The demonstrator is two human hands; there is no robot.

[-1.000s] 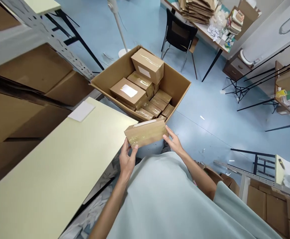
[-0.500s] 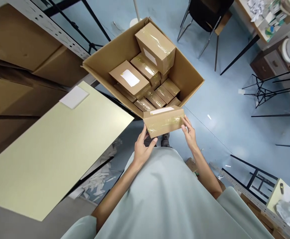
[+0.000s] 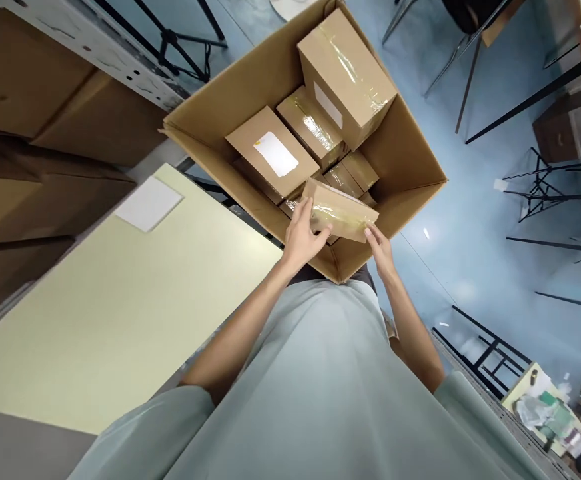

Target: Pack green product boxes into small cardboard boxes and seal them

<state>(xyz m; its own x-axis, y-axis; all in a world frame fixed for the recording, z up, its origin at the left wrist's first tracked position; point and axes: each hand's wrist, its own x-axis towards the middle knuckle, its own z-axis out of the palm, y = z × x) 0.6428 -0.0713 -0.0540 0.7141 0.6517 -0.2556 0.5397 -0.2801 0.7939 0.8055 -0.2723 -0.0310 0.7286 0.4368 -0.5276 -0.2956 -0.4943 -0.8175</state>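
Between my two hands is a small taped cardboard box [image 3: 343, 212], tilted over the near corner of a large open carton [image 3: 205, 143]. My left hand [image 3: 304, 235] grips its left end, thumb along the near side. The fingers of my right hand [image 3: 379, 245] pinch its lower right corner. Inside the carton lie several more taped boxes: a labelled box [image 3: 273, 153] on the left, a taped box [image 3: 313, 127] in the middle, and a taller box [image 3: 348, 70] standing higher at the far right. Smaller boxes [image 3: 353, 175] lie lower down, partly hidden by the held one.
A pale yellow board [image 3: 135, 313] with a white card [image 3: 149, 203] on it extends at the left, close to the carton. Cardboard boxes on a shelf [image 3: 45, 200] stand beyond it. A black chair [image 3: 475, 13] and black metal stands [image 3: 535, 190] are on the blue floor at right.
The held box has moved forward from the carton's near edge to over its opening, and its far side has tipped. My view has come closer to the carton.
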